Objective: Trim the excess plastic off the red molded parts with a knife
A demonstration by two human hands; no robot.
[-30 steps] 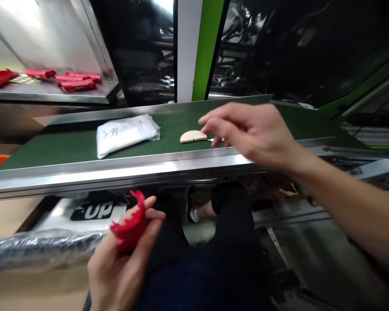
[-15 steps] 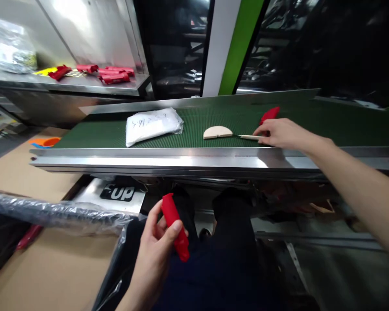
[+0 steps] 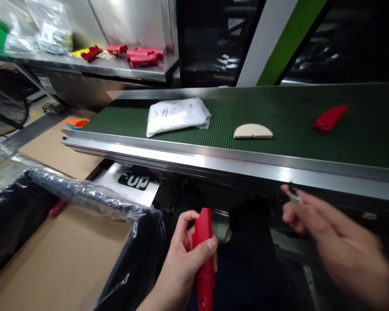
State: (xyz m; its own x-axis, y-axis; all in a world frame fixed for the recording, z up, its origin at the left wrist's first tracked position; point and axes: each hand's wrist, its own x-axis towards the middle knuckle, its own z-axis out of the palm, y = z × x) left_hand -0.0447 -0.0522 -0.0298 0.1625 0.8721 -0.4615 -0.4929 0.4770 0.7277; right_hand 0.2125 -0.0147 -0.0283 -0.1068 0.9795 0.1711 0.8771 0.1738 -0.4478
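Below the conveyor's front edge, my left hand [image 3: 181, 259] is closed around a long red plastic part [image 3: 204, 263], its thumb pressed along the side. My right hand [image 3: 333, 235], smeared by motion, grips a small knife [image 3: 294, 198] with a pale handle and a dark, thin tip. Its blade shows only as a blur. On the green belt [image 3: 220, 116] lies another red plastic part [image 3: 330, 119] at the right. A pale half-round block [image 3: 253, 131] rests near the belt's front rail, apart from both hands.
A white plastic packet [image 3: 178, 115] with handwriting lies on the belt. Several red parts [image 3: 142, 58] sit on a metal shelf [image 3: 116, 71] at the back left. A carton lined with clear plastic [image 3: 81, 194] stands at lower left. The metal rail [image 3: 214, 162] runs before me.
My right hand has lifted the knife off the belt and brought it down toward me. The red part in my left hand has turned more upright. The view has shifted left.
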